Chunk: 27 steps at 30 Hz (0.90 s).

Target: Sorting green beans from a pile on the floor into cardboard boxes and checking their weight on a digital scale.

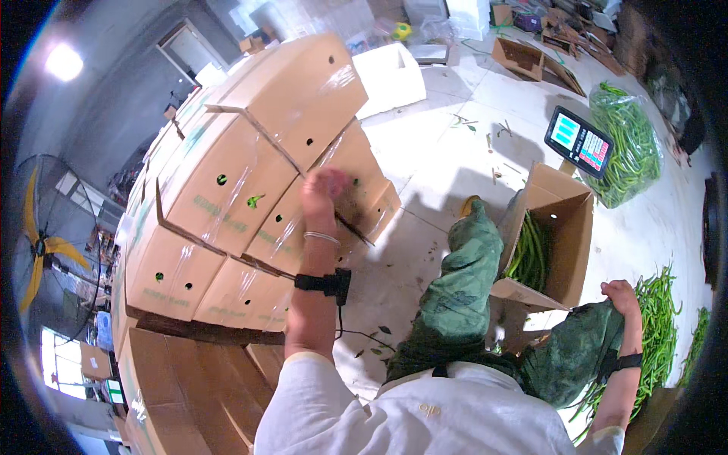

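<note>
My left hand (pixel 326 186) is raised in front of the stacked cardboard cartons (pixel 216 201), at their right side; its fingers are smeared by motion, so their state is unclear. My right hand (pixel 622 294) is by my bent right knee (pixel 599 330), fingers curled, their contents hidden. Loose long green peppers (pixel 656 318) lie on the floor beside it. Between my knees and the scale stands an open carton (pixel 565 250) with long green peppers (pixel 531 250) inside. The digital scale display (pixel 578 140) faces up beside a clear bag of peppers (pixel 626 144).
An open carton (pixel 193 394) sits at the lower left. A standing fan (pixel 39 246) is at the far left. A white foam box (pixel 390 80) is behind the stack, and flattened cardboard (pixel 516 61) lies at the back right. Leaves and stalks are scattered on the floor (pixel 444 178).
</note>
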Tool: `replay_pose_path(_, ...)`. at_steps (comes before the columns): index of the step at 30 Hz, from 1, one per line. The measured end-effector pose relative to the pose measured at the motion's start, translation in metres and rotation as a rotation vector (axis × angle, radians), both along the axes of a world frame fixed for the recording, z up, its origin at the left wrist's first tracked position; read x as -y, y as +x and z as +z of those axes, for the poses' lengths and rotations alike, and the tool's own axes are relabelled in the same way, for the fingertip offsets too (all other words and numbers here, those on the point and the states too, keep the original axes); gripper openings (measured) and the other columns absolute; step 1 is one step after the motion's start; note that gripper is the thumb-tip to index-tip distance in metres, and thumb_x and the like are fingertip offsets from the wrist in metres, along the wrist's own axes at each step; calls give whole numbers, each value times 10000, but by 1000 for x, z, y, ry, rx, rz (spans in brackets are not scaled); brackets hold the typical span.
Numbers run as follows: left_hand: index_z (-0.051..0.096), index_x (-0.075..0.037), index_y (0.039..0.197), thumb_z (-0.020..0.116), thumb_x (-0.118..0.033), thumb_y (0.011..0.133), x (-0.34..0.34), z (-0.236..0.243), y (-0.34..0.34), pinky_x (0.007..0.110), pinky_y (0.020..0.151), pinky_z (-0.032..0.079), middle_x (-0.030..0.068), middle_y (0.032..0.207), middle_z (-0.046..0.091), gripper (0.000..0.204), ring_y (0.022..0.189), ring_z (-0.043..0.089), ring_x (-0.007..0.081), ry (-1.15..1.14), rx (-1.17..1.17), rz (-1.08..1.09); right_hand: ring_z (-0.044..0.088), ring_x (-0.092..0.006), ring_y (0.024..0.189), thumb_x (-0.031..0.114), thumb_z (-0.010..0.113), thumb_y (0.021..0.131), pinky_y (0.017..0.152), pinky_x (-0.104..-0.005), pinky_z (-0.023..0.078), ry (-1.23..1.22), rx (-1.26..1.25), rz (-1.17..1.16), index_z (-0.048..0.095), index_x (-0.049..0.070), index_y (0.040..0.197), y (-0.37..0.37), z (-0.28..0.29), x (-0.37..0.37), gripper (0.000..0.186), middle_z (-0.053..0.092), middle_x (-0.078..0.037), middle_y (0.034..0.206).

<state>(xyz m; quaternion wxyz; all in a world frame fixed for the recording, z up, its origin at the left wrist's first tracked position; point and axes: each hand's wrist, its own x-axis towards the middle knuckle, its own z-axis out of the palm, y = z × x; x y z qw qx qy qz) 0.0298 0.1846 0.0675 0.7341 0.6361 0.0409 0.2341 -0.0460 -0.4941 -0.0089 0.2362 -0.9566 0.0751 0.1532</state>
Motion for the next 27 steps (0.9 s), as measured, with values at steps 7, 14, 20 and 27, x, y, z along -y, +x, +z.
replay_pose_path(7, 547, -11, 1148, 511, -214, 942, -42, 100, -12, 269, 806, 491, 117, 1034, 647, 291, 921, 628, 178, 218, 239, 289, 586, -316, 793, 445, 539, 851, 742, -398, 449, -95, 37, 169, 678, 27, 729, 22, -20, 5, 457, 620, -168, 727)
replay_pose_path(14, 517, 33, 1175, 429, -169, 962, -55, 106, -56, 301, 835, 502, 169, 1121, 616, 307, 991, 616, 229, -100, 144, 307, 567, -356, 791, 399, 461, 890, 735, -449, 451, -199, 126, 311, 636, 36, 693, 43, -35, -4, 448, 622, -159, 745)
replay_pose_path(20, 528, 56, 1141, 427, -150, 952, -76, 114, -111, 312, 788, 521, 191, 1093, 624, 297, 945, 635, 247, -218, 75, 327, 581, -305, 785, 332, 494, 870, 757, -402, 451, -275, 210, 516, 644, 48, 673, 64, -66, 12, 377, 649, -117, 773)
replay_pose_path(27, 559, 31, 1067, 484, -186, 930, -93, 81, -150, 256, 664, 490, 142, 974, 655, 268, 830, 651, 206, -73, 201, 631, 576, -311, 798, 318, 506, 864, 759, -400, 450, -273, 297, 504, 638, 30, 682, 49, -35, -22, 365, 644, -135, 747)
